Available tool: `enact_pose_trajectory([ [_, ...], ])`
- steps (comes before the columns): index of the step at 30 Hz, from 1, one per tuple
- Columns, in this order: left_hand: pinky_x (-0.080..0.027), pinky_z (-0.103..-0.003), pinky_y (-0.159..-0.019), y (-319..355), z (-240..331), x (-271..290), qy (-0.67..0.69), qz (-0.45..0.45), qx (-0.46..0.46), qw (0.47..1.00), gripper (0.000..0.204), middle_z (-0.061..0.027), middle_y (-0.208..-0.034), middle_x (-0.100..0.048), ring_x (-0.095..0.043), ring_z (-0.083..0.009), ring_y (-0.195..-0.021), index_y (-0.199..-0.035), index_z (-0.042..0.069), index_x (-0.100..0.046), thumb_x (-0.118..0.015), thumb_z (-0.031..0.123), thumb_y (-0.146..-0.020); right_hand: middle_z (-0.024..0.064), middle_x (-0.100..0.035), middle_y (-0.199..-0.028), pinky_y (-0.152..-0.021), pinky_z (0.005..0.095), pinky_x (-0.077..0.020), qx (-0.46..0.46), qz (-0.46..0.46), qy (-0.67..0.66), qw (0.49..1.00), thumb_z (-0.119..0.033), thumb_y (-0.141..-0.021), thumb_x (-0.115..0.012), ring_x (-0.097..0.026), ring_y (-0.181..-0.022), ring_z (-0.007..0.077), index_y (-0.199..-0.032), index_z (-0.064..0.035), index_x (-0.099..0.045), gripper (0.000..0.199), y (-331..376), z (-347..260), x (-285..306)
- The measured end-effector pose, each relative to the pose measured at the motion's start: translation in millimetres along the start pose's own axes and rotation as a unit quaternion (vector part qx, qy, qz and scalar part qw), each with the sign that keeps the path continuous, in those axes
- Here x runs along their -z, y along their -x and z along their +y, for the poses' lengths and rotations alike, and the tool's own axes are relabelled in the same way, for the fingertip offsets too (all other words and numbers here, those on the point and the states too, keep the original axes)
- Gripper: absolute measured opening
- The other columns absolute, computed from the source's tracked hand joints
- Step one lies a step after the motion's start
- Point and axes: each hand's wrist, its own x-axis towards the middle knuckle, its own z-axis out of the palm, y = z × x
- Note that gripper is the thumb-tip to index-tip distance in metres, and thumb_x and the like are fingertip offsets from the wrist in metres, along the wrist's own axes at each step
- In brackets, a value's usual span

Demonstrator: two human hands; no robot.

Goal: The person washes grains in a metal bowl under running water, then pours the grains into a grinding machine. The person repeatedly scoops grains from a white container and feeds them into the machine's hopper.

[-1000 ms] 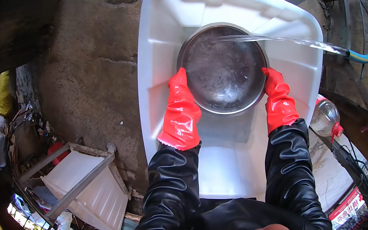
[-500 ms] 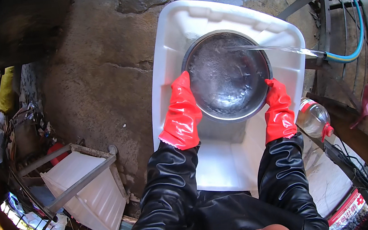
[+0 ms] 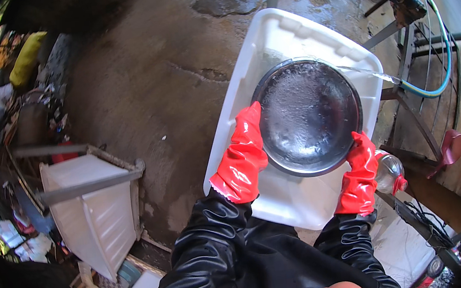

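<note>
A round metal basin [image 3: 309, 122] holds bubbling water, its surface shiny and dark. My left hand [image 3: 243, 154], in a red rubber glove, grips its left side. My right hand [image 3: 360, 170], gloved alike, is closed on the near right part of its rim. Both hands' fingertips are partly hidden by the gloves and the rim. The basin is over a white rectangular plastic tub [image 3: 293, 197]; whether it touches the tub's bottom I cannot tell. From the right, a blue and yellow hose [image 3: 433, 93] sends a water stream [image 3: 369, 72] toward the basin's far right rim.
Beside the tub at right are a clear plastic bottle [image 3: 388, 172] with a red cap and a pink ladle-like scoop [image 3: 451, 148]. A metal-barred frame [image 3: 407, 68] stands behind them. A white plastic bin [image 3: 90, 209] rests in a frame at left on the wet floor [image 3: 161, 106].
The view has turned, so the tub appears slanted and farther right. The water stream now meets the basin near its far right rim rather than its middle. Both hands keep their hold.
</note>
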Motion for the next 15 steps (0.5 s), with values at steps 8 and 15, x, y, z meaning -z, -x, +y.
enact_pose_trajectory([
  [8,-0.05,-0.031,-0.081,173,-24,62,0.111,0.05,-0.059,0.991,0.031,-0.0065,-0.1,-0.068,-0.061,-0.0149,-0.09,-0.108,0.001,-0.067,-0.057,0.028,-0.097,0.0121,-0.067,-0.109,-0.089,0.0306,-0.0469,-0.213,-0.072,-0.424,0.877,-0.02,-0.089,-0.061,-0.061,-0.098,0.0209,-0.123,0.0087,-0.057,0.045,91,-99,78],
  [15,-0.05,-0.031,-0.081,357,-62,157,0.228,0.131,-0.132,0.956,0.03,-0.006,-0.099,-0.069,-0.061,-0.0142,-0.089,-0.107,0.001,-0.067,-0.056,0.027,-0.098,0.0105,-0.066,-0.103,-0.081,0.032,-0.0492,-0.181,-0.25,-0.443,0.842,-0.018,-0.09,-0.058,-0.063,-0.091,0.0212,-0.124,0.0032,-0.057,0.04,221,-193,109],
])
